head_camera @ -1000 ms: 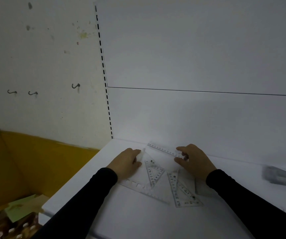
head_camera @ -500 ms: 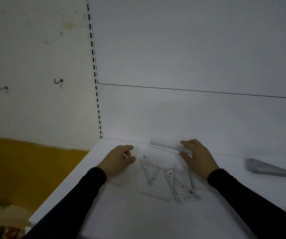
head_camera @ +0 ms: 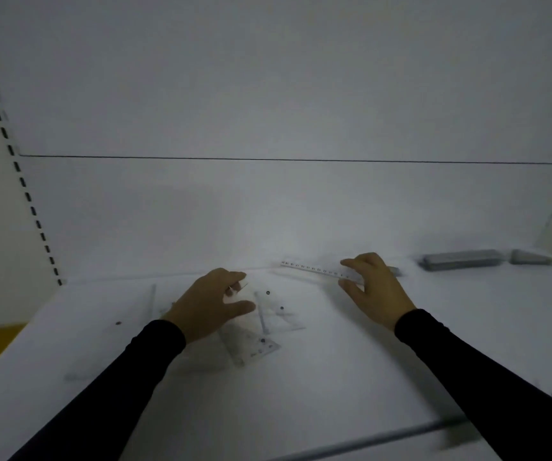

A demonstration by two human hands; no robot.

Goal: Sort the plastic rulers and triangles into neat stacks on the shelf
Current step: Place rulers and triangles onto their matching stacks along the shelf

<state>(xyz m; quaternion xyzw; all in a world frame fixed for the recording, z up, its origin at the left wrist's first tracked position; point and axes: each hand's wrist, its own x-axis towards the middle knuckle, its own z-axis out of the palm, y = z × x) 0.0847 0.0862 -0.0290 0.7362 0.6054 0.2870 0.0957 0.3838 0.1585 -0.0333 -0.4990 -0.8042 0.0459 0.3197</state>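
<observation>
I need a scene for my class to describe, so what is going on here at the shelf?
A person in black sleeves is sorting clear plastic drawing tools on a white shelf. The right hand pinches one end of a straight ruler near the back wall. The left hand rests among blurred, loosely overlapping triangles. No neat stack shows among them yet.

long black sleeves, seemingly snug cuffs

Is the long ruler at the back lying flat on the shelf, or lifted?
Cannot tell for sure. The right hand pinches one end of the long ruler; the far end seems low on the shelf.
</observation>
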